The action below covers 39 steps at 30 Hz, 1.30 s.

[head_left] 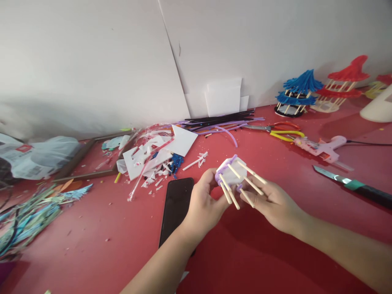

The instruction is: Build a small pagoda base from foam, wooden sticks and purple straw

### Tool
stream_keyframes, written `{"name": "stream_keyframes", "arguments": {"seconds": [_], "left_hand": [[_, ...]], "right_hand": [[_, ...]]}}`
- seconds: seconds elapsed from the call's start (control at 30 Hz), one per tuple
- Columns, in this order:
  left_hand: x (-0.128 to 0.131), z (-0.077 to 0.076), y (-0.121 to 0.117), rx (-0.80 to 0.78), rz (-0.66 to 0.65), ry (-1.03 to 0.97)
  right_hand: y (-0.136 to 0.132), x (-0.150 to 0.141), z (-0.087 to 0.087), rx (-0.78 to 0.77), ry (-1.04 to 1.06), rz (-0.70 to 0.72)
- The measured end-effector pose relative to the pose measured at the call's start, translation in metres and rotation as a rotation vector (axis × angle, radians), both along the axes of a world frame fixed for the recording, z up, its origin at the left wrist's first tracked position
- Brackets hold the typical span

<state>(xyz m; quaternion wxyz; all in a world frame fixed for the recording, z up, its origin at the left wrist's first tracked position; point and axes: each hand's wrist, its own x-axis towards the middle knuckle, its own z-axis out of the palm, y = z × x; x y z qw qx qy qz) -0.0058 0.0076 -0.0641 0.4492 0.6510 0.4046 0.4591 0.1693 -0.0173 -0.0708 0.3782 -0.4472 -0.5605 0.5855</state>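
A small white model piece (230, 171) with a purple rim and several wooden sticks poking out is held up above the red table, between both hands. My left hand (203, 202) pinches its left side with thumb and fingers. From the right, my right hand (274, 204) grips the sticks and the purple edge with its fingers. A black phone (177, 208) lies flat on the table just below my left hand.
White card scraps (159, 153), purple and black straws (220, 120), yellow-handled pliers (283, 131), a pink glue gun (321, 147) and a knife (352, 183) lie on the red table (107, 220). Blue and red straw pagodas (298, 92) stand at the back right. Teal strips (27, 216) lie at the left.
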Motion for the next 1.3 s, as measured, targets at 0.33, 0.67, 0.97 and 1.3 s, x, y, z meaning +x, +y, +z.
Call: {"name": "stream_keyframes", "arguments": {"seconds": [0.33, 0.67, 0.97, 1.3], "left_hand": [[-0.001, 0.001, -0.004, -0.016, -0.004, 0.061], [-0.003, -0.001, -0.005, 0.045, 0.021, 0.060], [-0.002, 0.000, -0.005, 0.047, -0.002, 0.128], [-0.003, 0.003, -0.003, -0.015, -0.065, 0.106]], "right_hand": [[0.000, 0.000, 0.003, 0.098, -0.092, -0.080], [0.002, 0.004, 0.002, 0.153, -0.218, -0.135], [0.001, 0.015, -0.011, 0.396, -0.363, -0.096], [0.001, 0.012, -0.009, 0.584, -0.541, -0.148]]}}
